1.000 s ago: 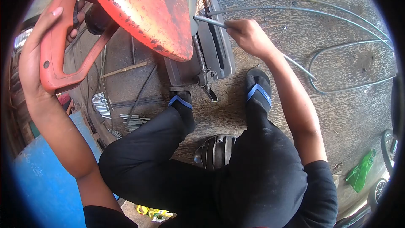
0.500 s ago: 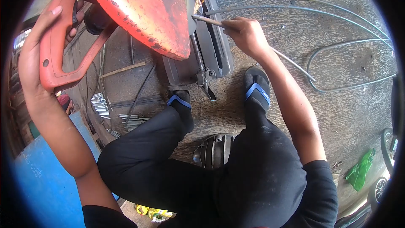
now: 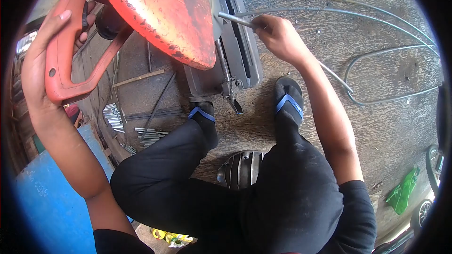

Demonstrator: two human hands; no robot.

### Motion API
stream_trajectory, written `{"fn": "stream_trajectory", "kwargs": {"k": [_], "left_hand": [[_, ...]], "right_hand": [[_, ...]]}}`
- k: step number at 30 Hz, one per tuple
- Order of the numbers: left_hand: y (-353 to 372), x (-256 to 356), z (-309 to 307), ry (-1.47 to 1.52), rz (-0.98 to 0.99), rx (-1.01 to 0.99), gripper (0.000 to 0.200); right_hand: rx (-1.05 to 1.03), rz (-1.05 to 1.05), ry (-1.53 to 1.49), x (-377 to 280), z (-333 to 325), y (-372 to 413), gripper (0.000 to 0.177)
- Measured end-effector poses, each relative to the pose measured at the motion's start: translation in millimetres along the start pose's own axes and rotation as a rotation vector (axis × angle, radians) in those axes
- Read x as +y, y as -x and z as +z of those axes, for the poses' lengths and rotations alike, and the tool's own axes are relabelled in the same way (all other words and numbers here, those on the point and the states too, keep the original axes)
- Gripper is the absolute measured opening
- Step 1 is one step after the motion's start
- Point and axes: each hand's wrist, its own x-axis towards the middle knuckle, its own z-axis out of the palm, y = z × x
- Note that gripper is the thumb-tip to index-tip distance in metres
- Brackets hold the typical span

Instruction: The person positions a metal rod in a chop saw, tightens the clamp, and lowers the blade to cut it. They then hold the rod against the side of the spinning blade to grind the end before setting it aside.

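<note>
My left hand (image 3: 59,28) is wrapped round the red handle (image 3: 60,73) of a cut-off saw, its fingers at the black trigger. The saw's scratched red guard (image 3: 162,14) covers most of the disc (image 3: 217,19). In my right hand (image 3: 278,35) is a thin metal rod (image 3: 235,19), pinched between thumb and fingers. The rod's near tip lies close beside the disc's edge; whether they touch, I cannot tell. Its other end comes out behind my wrist. Under the guard is the dark saw base (image 3: 202,80) with a threaded clamp screw (image 3: 222,61).
Long bent rods (image 3: 376,52) lie on the floor at the right. Short cut pieces (image 3: 113,116) are piled at the left, near a blue board (image 3: 56,188). A ribbed metal part (image 3: 242,169) sits between my legs. A green bag (image 3: 404,192) and wheels (image 3: 423,210) are at lower right.
The sparks at the disc are gone. My right hand has shifted slightly right and up with the rod, whose tip has turned a little. My left hand keeps its hold.
</note>
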Motion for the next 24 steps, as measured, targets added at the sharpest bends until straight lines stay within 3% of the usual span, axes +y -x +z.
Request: {"fn": "stream_trajectory", "kwargs": {"k": [8, 24], "left_hand": [[3.5, 1.3, 7.3, 0.035, 0.003, 0.076, 0.048], [1.5, 1.5, 1.7, 0.052, -0.035, 0.067, 0.045]], "right_hand": [[0.088, -0.148, 0.048, 2.4, 11.4, 0.0, 0.020], [0.211, -0.161, 0.046, 6.2, 21.7, 1.4, 0.016]]}}
